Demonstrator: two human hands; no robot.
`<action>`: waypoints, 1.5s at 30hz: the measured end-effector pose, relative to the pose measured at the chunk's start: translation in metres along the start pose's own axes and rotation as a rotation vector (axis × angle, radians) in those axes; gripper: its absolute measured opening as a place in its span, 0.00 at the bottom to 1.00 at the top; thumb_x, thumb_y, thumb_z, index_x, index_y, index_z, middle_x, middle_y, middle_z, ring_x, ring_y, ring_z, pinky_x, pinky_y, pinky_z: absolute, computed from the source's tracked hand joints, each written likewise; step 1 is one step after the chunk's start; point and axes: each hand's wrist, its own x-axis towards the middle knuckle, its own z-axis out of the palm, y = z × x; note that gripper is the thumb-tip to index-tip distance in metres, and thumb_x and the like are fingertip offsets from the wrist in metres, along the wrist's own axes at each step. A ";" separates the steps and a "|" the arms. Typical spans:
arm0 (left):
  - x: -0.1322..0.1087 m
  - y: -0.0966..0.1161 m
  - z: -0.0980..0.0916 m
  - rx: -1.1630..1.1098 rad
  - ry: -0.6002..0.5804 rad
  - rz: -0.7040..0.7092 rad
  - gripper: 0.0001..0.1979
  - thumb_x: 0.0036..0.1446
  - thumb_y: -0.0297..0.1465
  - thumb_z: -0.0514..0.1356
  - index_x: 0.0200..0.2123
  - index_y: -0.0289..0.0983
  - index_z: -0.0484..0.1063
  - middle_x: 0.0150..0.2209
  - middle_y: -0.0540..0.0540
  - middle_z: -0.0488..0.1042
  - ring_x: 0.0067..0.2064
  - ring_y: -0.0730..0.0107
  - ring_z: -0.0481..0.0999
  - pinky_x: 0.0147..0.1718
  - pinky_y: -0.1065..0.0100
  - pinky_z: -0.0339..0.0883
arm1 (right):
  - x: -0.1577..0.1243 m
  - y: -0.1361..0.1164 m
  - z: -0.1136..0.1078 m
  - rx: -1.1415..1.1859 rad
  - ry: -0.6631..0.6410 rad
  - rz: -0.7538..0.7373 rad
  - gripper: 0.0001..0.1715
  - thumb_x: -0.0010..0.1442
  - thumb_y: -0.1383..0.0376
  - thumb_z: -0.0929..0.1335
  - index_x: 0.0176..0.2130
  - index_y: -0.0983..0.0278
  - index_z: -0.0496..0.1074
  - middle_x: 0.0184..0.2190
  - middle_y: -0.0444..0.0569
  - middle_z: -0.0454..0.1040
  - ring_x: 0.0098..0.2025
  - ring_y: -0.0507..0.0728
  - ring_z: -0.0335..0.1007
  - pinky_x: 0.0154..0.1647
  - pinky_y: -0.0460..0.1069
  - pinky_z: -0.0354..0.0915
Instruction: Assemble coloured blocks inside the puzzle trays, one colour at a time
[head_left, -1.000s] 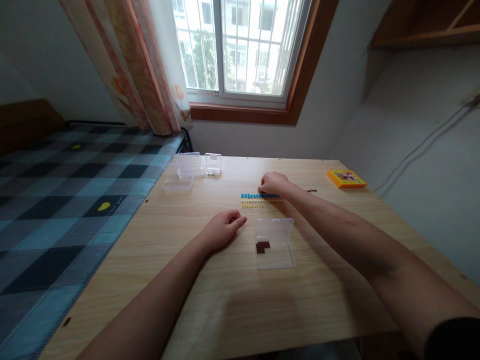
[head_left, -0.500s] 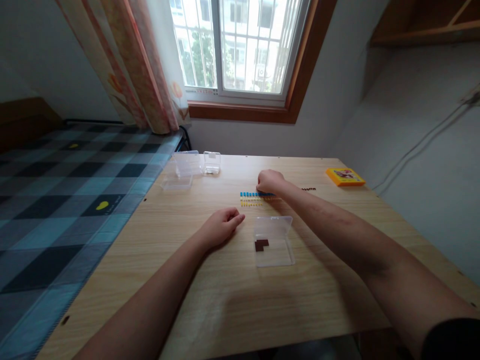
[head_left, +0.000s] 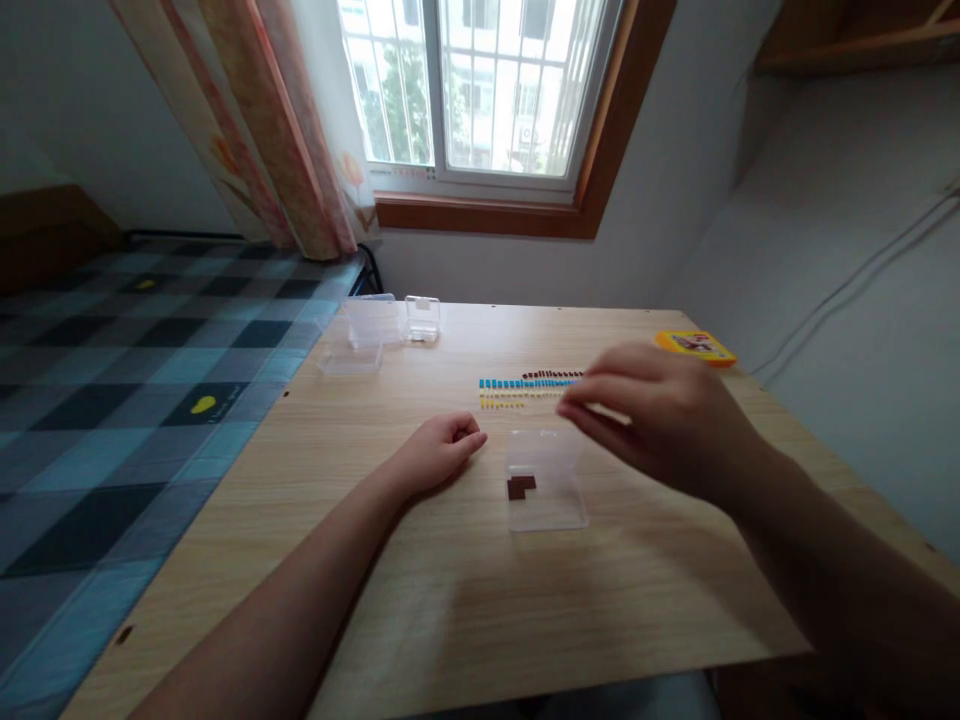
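Note:
My left hand [head_left: 441,452] rests on the wooden table [head_left: 465,600] as a loose fist with nothing in it, just left of an open clear plastic box [head_left: 546,500]. Brown flat pieces [head_left: 520,487] lie in that box. My right hand [head_left: 660,420] hovers above the table to the right of the box, its fingertips pinched together; what they hold, if anything, is too small and blurred to make out. Beyond the box lie three short rows of tiny pieces: brown [head_left: 552,374], blue [head_left: 525,382] and yellow [head_left: 502,403].
Two more clear plastic boxes [head_left: 367,335] [head_left: 423,318] stand at the table's far left corner. A yellow box [head_left: 694,346] lies at the far right. A bed with a checked cover [head_left: 150,400] adjoins the table's left edge. A window and wall are behind.
My right hand has lifted off the rows of pieces and drawn back towards me, fingers pinched. The brown row now shows uncovered. My left hand has stayed put.

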 end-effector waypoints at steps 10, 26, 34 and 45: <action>-0.004 0.004 -0.002 -0.012 -0.123 0.046 0.11 0.54 0.35 0.58 0.37 0.36 0.77 0.29 0.49 0.73 0.32 0.66 0.70 0.31 0.67 0.61 | -0.056 -0.010 0.051 0.040 -0.556 -0.007 0.13 0.67 0.68 0.69 0.30 0.64 0.75 0.29 0.45 0.77 0.24 0.50 0.61 0.27 0.50 0.45; -0.011 0.017 -0.004 0.145 -0.159 0.085 0.12 0.59 0.36 0.57 0.36 0.37 0.79 0.29 0.49 0.76 0.31 0.68 0.72 0.30 0.69 0.60 | -0.073 -0.012 0.086 0.163 -0.442 0.060 0.17 0.68 0.63 0.68 0.28 0.64 0.77 0.27 0.45 0.77 0.24 0.50 0.61 0.28 0.50 0.44; -0.016 0.023 -0.002 0.275 -0.172 0.086 0.14 0.62 0.39 0.57 0.38 0.39 0.79 0.29 0.49 0.77 0.31 0.67 0.73 0.29 0.68 0.57 | -0.083 0.001 0.079 0.307 -0.419 -0.003 0.15 0.69 0.62 0.66 0.34 0.61 0.80 0.27 0.45 0.76 0.25 0.50 0.63 0.29 0.49 0.49; -0.029 0.040 -0.001 0.538 -0.196 0.241 0.14 0.63 0.40 0.58 0.28 0.39 0.72 0.27 0.49 0.75 0.27 0.69 0.69 0.26 0.66 0.52 | -0.085 0.006 0.079 0.321 -0.456 -0.020 0.14 0.67 0.63 0.66 0.33 0.60 0.80 0.26 0.45 0.75 0.24 0.50 0.61 0.28 0.49 0.49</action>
